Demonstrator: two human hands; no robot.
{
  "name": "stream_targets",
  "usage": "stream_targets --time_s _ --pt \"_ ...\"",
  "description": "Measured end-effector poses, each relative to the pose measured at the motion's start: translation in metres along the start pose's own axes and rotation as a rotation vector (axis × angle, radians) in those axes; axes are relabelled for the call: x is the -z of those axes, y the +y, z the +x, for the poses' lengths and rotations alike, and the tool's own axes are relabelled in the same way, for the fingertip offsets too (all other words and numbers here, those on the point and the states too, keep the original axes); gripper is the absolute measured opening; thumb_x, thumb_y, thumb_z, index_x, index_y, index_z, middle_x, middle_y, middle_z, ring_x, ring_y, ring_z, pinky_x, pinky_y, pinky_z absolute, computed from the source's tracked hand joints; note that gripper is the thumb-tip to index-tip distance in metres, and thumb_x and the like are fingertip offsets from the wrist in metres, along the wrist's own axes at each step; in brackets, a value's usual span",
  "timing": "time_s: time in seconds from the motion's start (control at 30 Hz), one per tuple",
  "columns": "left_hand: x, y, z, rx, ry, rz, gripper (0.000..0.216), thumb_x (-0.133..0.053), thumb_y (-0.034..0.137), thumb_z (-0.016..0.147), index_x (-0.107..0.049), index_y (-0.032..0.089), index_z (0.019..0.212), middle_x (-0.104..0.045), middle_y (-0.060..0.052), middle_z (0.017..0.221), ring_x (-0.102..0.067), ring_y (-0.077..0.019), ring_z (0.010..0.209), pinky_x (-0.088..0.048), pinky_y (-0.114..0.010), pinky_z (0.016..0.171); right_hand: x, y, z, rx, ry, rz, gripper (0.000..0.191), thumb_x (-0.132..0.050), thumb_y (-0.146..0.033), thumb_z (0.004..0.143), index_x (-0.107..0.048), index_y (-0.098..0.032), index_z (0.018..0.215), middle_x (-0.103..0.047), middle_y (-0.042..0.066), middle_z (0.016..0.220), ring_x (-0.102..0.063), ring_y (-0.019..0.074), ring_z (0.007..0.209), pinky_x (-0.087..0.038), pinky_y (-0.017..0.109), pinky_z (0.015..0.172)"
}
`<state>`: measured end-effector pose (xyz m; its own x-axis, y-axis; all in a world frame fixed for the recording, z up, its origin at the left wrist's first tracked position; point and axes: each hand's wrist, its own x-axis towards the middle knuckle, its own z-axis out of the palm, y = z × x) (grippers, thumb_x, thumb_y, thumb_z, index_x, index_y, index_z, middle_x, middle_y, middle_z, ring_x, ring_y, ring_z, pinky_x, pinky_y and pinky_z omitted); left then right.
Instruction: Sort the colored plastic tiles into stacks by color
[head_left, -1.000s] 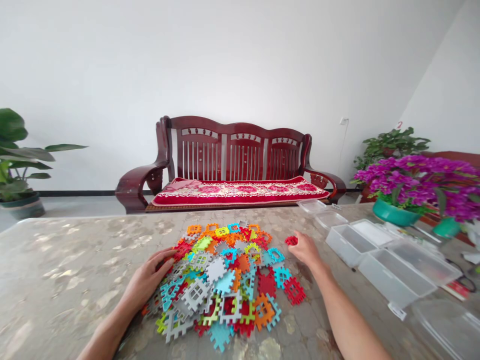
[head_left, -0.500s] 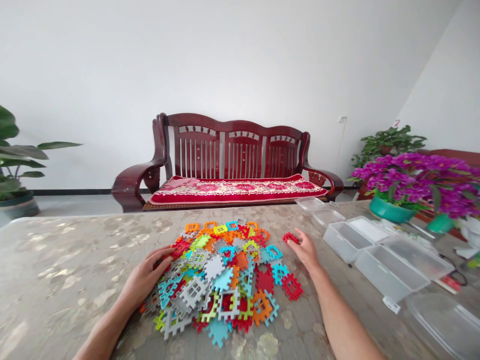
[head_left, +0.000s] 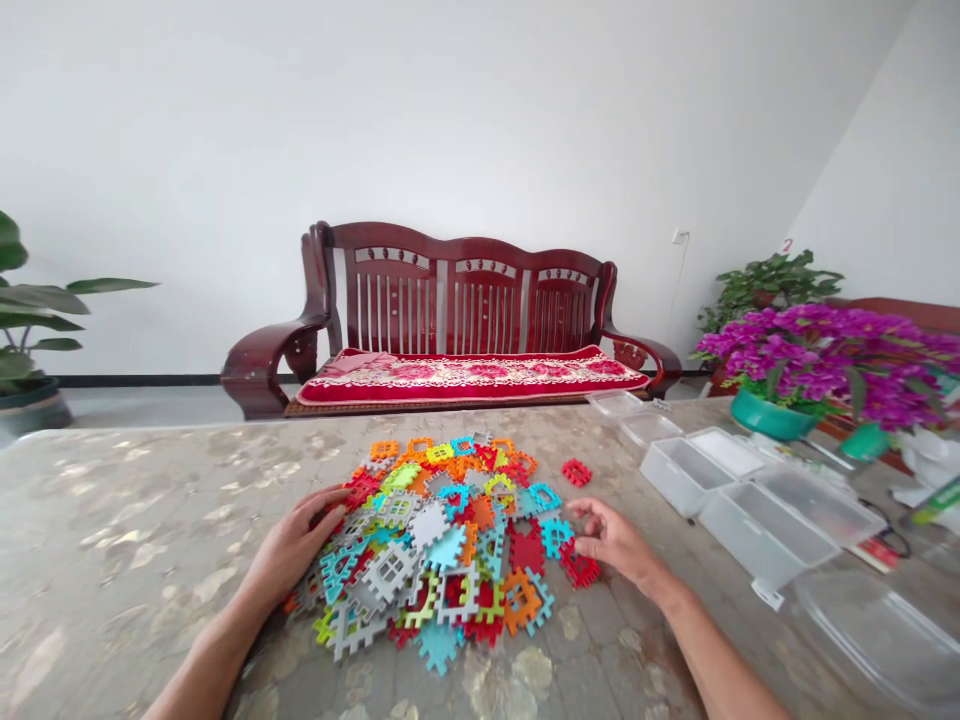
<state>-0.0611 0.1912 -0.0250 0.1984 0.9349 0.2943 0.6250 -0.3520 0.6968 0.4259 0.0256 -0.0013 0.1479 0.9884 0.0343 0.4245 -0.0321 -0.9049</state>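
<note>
- Pile (head_left: 430, 527): heaped mid-table in front of the person; flat, plastic-looking pieces with toothed edges, some solid, some window-cut, in grey, red, orange, blue and lime.
- Loose piece (head_left: 577, 472): red, at the pile's two o'clock; half a second ago the right fingers were on it, now it lies free on the table.
- Right hand (head_left: 611, 540): at three o'clock, drawn nearer the person since then; thumb and curled fingers parted, nothing gripped between them, just by a red tile (head_left: 577, 567); contact cannot be told.
- Left hand (head_left: 304, 530): at nine o'clock as before, fingers gently bent over the pile's edge; whether they hold a piece cannot be told.
- Table (head_left: 150, 530): grey-beige, glossy, printed with pale leafy patches.
- Boxes (head_left: 739, 545): clear plastic, oblong, toward three o'clock; a clear lid (head_left: 885, 640) lies past them, nearer the person.
- Flowers (head_left: 817, 350): purple, in a green bowl (head_left: 772, 415), two o'clock.
- Bench (head_left: 262, 355): twelve o'clock, polished dark-red wood, slatted back, curved arms; a red-and-cream floral mat (head_left: 487, 372) covers its seat.
- Potted plant (head_left: 45, 298): ten o'clock, broad leaves.
- Wall (head_left: 487, 120): plain white behind the bench.
</note>
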Motion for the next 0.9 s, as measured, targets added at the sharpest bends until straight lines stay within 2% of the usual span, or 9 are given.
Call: stream_targets --time_s 0.17,0.33,0.4,0.5,0.6,0.67,0.77,0.83,0.9 --pt "0.000 -0.001 0.001 -0.018 0.007 0.009 0.053 -0.051 0.064 0.083 -0.074 0.024 0.110 -0.070 -0.008 0.125 -0.063 -0.0287 0.117 -0.045 -0.045 0.108 0.005 -0.008 -0.006 -0.089 -0.169 -0.127 0.047 -0.074 -0.018 0.058 -0.065 -0.020 0.104 -0.061 -0.003 0.086 -0.049 0.0116 0.068 -0.038 0.023 0.060" --pt "0.000 -0.001 0.001 -0.016 0.014 0.008 0.052 -0.051 0.064 0.084 -0.074 0.025 0.109 -0.070 -0.007 0.125 -0.064 -0.0285 0.117 -0.045 -0.045 0.108 0.005 -0.005 -0.002 -0.114 -0.245 0.001 0.034 -0.068 -0.019 0.064 -0.063 -0.019 0.097 -0.058 -0.005 0.071 -0.051 0.0113 0.064 -0.038 0.022 0.059" --pt "0.000 -0.001 0.001 -0.010 0.013 0.004 0.051 -0.051 0.063 0.084 -0.074 0.025 0.109 -0.070 -0.007 0.126 -0.063 -0.0285 0.118 -0.045 -0.045 0.108 0.010 -0.005 -0.001 -0.096 -0.230 0.030 0.030 -0.069 -0.022 0.066 -0.065 -0.018 0.096 -0.058 -0.005 0.070 -0.052 0.0116 0.064 -0.039 0.023 0.060" --pt "0.000 0.001 0.000 -0.011 0.008 -0.003 0.051 -0.052 0.063 0.083 -0.074 0.025 0.109 -0.070 -0.007 0.125 -0.063 -0.0284 0.118 -0.045 -0.045 0.108 0.019 -0.008 0.002 -0.045 -0.084 0.027 0.029 -0.070 -0.031 0.068 -0.067 -0.018 0.094 -0.061 -0.003 0.071 -0.054 0.0135 0.065 -0.043 0.025 0.063" --pt "0.001 0.003 0.000 -0.010 0.004 -0.006 0.051 -0.052 0.063 0.083 -0.074 0.024 0.108 -0.070 -0.007 0.125 -0.063 -0.0287 0.118 -0.045 -0.045 0.108 0.025 -0.008 0.007 0.056 0.195 -0.053 0.027 -0.066 -0.037 0.070 -0.068 -0.019 0.090 -0.064 0.001 0.075 -0.057 0.0164 0.068 -0.046 0.029 0.066" --pt "0.001 0.003 0.000 -0.007 0.005 -0.008 0.052 -0.052 0.063 0.082 -0.074 0.024 0.109 -0.070 -0.008 0.125 -0.063 -0.0290 0.118 -0.044 -0.045 0.108 0.028 -0.004 0.010 0.147 0.323 -0.148 0.022 -0.063 -0.037 0.073 -0.068 -0.020 0.085 -0.067 0.003 0.079 -0.059 0.0181 0.072 -0.048 0.031 0.071" --pt "0.002 0.003 0.000 -0.005 0.002 -0.008 0.052 -0.051 0.063 0.082 -0.073 0.024 0.109 -0.070 -0.008 0.125 -0.063 -0.0291 0.118 -0.044 -0.046 0.109 0.031 0.008 0.011 0.204 0.316 -0.258 0.017 -0.058 -0.031 0.071 -0.069 -0.021 0.079 -0.068 0.004 0.084 -0.062 0.0203 0.079 -0.049 0.032 0.074" --pt "0.002 0.002 0.000 -0.007 -0.004 -0.006 0.052 -0.051 0.063 0.083 -0.073 0.024 0.109 -0.070 -0.008 0.126 -0.063 -0.0290 0.118 -0.044 -0.046 0.109 0.033 0.019 0.010 0.188 0.315 -0.286 0.021 -0.054 -0.028 0.068 -0.070 -0.022 0.080 -0.070 0.005 0.089 -0.063 0.0216 0.084 -0.050 0.033 0.074" --pt "0.001 0.001 0.000 -0.008 -0.003 -0.003 0.052 -0.051 0.063 0.083 -0.073 0.024 0.109 -0.069 -0.008 0.126 -0.062 -0.0286 0.118 -0.044 -0.045 0.109 0.034 0.025 0.010 0.145 0.378 -0.313 0.026 -0.052 -0.030 0.068 -0.070 -0.022 0.085 -0.070 0.006 0.094 -0.064 0.0222 0.087 -0.050 0.033 0.075"
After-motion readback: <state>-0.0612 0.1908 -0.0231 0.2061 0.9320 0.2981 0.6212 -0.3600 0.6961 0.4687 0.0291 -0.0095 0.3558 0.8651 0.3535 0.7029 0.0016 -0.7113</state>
